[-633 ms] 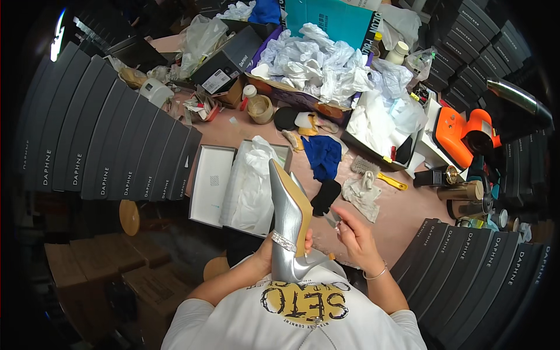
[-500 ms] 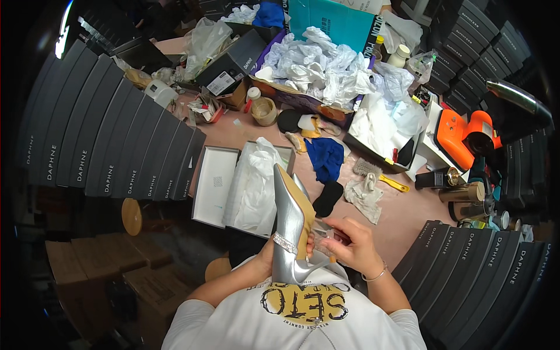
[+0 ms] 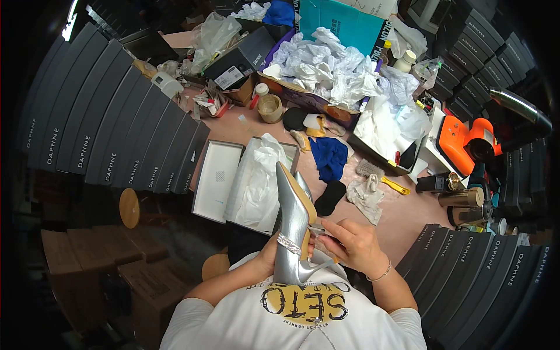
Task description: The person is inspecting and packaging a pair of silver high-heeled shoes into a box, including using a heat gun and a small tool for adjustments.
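Change: the silver pointed-toe high-heeled shoe [image 3: 294, 224] stands nearly as it did a moment ago, toe up; the right hand [image 3: 353, 245] has drawn closer in against its side
Shoe: held upright over the person's lap at the table's near edge, toe toward the open white shoebox [image 3: 219, 181], tan insole facing right, jewelled strap across the heel end
Left hand [image 3: 269, 256]: fingers wrapped round the heel end from the left, clamped on the shoe
Right hand: fingertips pinched together at the shoe's opening, on a small item too hidden to tell
Box contents: crumpled white tissue paper [image 3: 259, 181]
Beyond the shoe: black oval insole [image 3: 331, 197], blue cloth [image 3: 329, 157]
Far right: orange handheld tool [image 3: 466, 140]
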A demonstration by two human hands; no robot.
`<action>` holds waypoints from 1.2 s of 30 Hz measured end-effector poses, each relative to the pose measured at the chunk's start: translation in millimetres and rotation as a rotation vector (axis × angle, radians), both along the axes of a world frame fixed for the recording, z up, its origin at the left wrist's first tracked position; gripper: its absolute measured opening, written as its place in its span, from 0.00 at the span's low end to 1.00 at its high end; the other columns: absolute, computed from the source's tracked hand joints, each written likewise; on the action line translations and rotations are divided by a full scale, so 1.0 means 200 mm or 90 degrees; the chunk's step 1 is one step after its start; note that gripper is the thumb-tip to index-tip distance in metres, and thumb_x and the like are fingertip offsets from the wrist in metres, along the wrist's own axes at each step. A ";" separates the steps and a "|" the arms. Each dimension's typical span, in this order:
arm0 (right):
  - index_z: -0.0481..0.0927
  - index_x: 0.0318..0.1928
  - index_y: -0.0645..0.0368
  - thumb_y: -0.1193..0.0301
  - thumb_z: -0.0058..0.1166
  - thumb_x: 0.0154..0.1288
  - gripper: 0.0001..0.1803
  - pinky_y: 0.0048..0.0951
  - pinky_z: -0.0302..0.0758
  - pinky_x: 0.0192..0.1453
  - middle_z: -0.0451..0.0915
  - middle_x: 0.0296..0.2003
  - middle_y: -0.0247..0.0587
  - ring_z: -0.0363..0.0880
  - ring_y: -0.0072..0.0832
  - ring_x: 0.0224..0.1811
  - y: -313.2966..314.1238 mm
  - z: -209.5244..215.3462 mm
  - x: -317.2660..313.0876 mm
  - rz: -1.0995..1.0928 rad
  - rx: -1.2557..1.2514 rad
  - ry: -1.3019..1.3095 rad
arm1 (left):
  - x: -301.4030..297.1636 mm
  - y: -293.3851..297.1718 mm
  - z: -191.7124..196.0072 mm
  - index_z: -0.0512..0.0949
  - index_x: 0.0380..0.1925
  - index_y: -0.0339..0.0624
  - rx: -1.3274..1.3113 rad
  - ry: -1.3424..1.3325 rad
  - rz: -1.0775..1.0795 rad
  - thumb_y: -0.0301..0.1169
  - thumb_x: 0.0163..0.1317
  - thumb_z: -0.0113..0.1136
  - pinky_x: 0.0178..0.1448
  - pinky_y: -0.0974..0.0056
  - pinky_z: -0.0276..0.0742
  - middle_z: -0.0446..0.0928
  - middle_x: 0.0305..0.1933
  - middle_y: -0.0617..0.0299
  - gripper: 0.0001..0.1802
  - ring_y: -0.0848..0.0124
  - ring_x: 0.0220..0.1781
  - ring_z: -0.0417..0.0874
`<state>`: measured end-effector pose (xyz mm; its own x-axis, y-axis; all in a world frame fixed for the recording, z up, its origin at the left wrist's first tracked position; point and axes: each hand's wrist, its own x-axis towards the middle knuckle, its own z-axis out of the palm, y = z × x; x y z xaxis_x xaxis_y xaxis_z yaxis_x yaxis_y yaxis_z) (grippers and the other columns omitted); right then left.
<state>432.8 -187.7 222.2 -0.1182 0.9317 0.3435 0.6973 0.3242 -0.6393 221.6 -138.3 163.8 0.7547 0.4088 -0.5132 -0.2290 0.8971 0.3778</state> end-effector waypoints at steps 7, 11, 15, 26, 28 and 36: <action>0.82 0.43 0.58 0.71 0.67 0.52 0.16 0.30 0.70 0.21 0.73 0.22 0.36 0.75 0.30 0.19 0.01 0.02 -0.01 0.003 0.006 -0.005 | 0.00 0.01 0.00 0.70 0.52 0.37 0.018 -0.004 -0.013 0.54 0.63 0.55 0.45 0.60 0.82 0.76 0.41 0.53 0.31 0.65 0.39 0.82; 0.82 0.42 0.59 0.71 0.67 0.52 0.16 0.31 0.69 0.21 0.73 0.22 0.36 0.74 0.31 0.18 0.01 0.04 0.00 0.010 -0.004 -0.027 | 0.00 0.00 0.00 0.68 0.55 0.39 0.002 -0.010 -0.006 0.59 0.63 0.52 0.45 0.59 0.82 0.76 0.42 0.53 0.35 0.65 0.40 0.82; 0.82 0.42 0.58 0.71 0.67 0.52 0.15 0.31 0.69 0.20 0.73 0.21 0.35 0.73 0.30 0.18 0.00 0.05 0.01 0.014 -0.006 -0.040 | 0.00 0.00 -0.02 0.66 0.56 0.40 -0.002 -0.018 -0.011 0.61 0.63 0.50 0.47 0.59 0.81 0.75 0.43 0.53 0.37 0.65 0.41 0.81; 0.81 0.42 0.57 0.71 0.67 0.52 0.15 0.31 0.69 0.20 0.71 0.21 0.34 0.73 0.29 0.19 0.00 0.07 0.02 0.017 0.009 -0.092 | 0.01 0.00 0.00 0.68 0.55 0.42 -0.010 -0.004 -0.029 0.59 0.64 0.50 0.49 0.60 0.80 0.75 0.43 0.53 0.34 0.65 0.42 0.81; 0.81 0.41 0.57 0.71 0.67 0.52 0.15 0.31 0.69 0.20 0.71 0.21 0.34 0.73 0.30 0.19 -0.01 0.07 0.02 0.018 0.008 -0.095 | 0.02 0.01 0.01 0.69 0.54 0.41 -0.001 0.020 -0.045 0.60 0.64 0.50 0.48 0.61 0.81 0.75 0.43 0.53 0.33 0.65 0.42 0.81; 0.82 0.43 0.59 0.71 0.68 0.51 0.17 0.29 0.71 0.22 0.74 0.23 0.36 0.75 0.29 0.20 -0.02 0.10 0.04 -0.044 -0.043 0.030 | 0.04 0.01 0.05 0.69 0.54 0.41 0.003 0.016 -0.007 0.62 0.64 0.48 0.47 0.62 0.81 0.74 0.42 0.54 0.35 0.66 0.41 0.80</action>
